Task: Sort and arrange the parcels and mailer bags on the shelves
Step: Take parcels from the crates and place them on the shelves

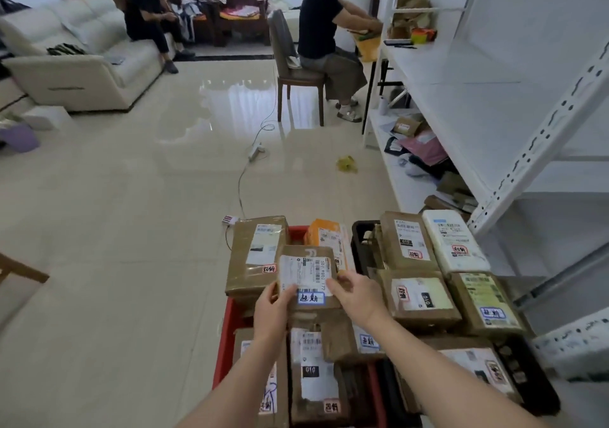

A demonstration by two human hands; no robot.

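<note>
I hold a small brown parcel (308, 271) with a white label and a blue sticker above a red crate (221, 345) full of brown parcels. My left hand (272, 309) grips its lower left corner and my right hand (354, 294) grips its right edge. A larger brown box (255, 253) and an orange parcel (324, 233) lie behind it in the crate. To the right, a black crate (359, 240) carries several more parcels, among them a white one (453, 240). White metal shelves (461, 104) stand at the right, their low shelf holding mailer bags (425, 146).
A cable and power strip (255, 151) run across the tiled floor ahead, near a yellow scrap (346, 164). One person sits on a chair (296, 75) at the far end of the shelves; another sits on the white sofa (82, 58) at the left.
</note>
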